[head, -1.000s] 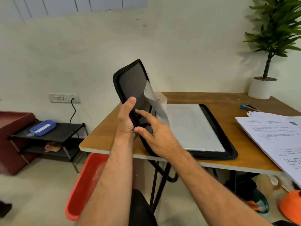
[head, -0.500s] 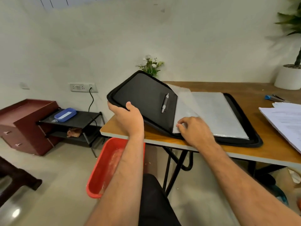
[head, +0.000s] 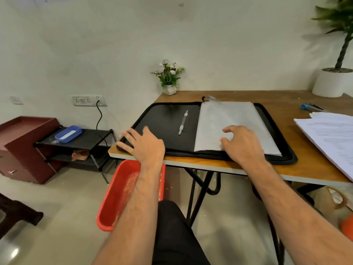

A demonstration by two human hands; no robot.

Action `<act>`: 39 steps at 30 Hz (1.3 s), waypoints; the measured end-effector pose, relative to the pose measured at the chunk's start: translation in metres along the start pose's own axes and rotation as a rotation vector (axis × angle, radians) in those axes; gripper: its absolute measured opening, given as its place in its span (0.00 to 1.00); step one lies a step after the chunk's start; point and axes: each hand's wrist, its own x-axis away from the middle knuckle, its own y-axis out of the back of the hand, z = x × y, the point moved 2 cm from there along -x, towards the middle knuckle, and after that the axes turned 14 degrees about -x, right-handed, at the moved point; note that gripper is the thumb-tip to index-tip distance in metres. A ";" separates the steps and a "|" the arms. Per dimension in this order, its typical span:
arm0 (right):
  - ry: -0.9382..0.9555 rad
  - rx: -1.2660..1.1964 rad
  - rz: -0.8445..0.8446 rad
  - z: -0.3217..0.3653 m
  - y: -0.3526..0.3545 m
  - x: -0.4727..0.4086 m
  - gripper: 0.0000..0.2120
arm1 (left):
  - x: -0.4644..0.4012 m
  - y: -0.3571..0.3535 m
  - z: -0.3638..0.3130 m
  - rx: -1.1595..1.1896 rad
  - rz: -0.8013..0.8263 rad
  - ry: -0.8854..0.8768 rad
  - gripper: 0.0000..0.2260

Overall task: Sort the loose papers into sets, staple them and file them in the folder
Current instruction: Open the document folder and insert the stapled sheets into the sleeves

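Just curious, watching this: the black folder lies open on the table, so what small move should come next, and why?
Probably the right hand reaches to the loose white paper stack, since the black zip folder lies open and flat, both hands hold nothing, and no papers are sorted yet.

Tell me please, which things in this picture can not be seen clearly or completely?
- Stack of papers: head view, cut off by the right edge; its print is too small to read.
- Folder: the near left corner is hidden under the left hand.
- Clear sleeves: partly covered by the right hand; whether they hold anything cannot be told.
- Stapler: small and blurred.
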 end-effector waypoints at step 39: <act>-0.062 -0.494 -0.205 -0.080 0.078 0.024 0.11 | 0.090 -0.009 -0.132 0.541 0.181 -0.881 0.06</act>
